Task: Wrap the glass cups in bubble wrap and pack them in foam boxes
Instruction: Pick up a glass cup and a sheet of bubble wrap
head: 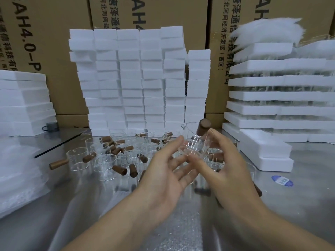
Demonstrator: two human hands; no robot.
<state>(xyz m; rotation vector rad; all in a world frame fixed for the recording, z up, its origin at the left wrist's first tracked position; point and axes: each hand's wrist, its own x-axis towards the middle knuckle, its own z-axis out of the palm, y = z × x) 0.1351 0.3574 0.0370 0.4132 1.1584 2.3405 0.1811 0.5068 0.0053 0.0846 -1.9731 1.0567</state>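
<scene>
Glass and white foam fill the head view; at centre right of the frame the right hand (pixel 230 165) holds a glass cup (pixel 194 142) above the table, with thumb and fingers clamped around its clear body and its brown wooden handle (pixel 204 128) pointing up; the left hand (pixel 166 171) is beside it at centre, palm up, fingers straight and spread apart, the fingertips close against the cup's lower side, though I cannot tell if they touch it; below the hands, at the bottom centre, a bubble wrap sheet (pixel 179 227) lies flat on the steel table (pixel 308 196); behind the hands, across the middle of the frame, many more cups (pixel 105 165) stand crowded together, their wooden handles pointing all ways; a stack of bubble wrap (pixel 16 171) sits at the lower left; tall columns of foam boxes (pixel 137 78) rise at upper centre, with another pile at the left edge; at right, a lidded foam box (pixel 266 153) rests on the table in front of layered foam trays (pixel 272 95) with glassware between the layers; a blue sticker (pixel 281 180) lies on the table near that box; printed cardboard cartons (pixel 54 51) form the back wall.
</scene>
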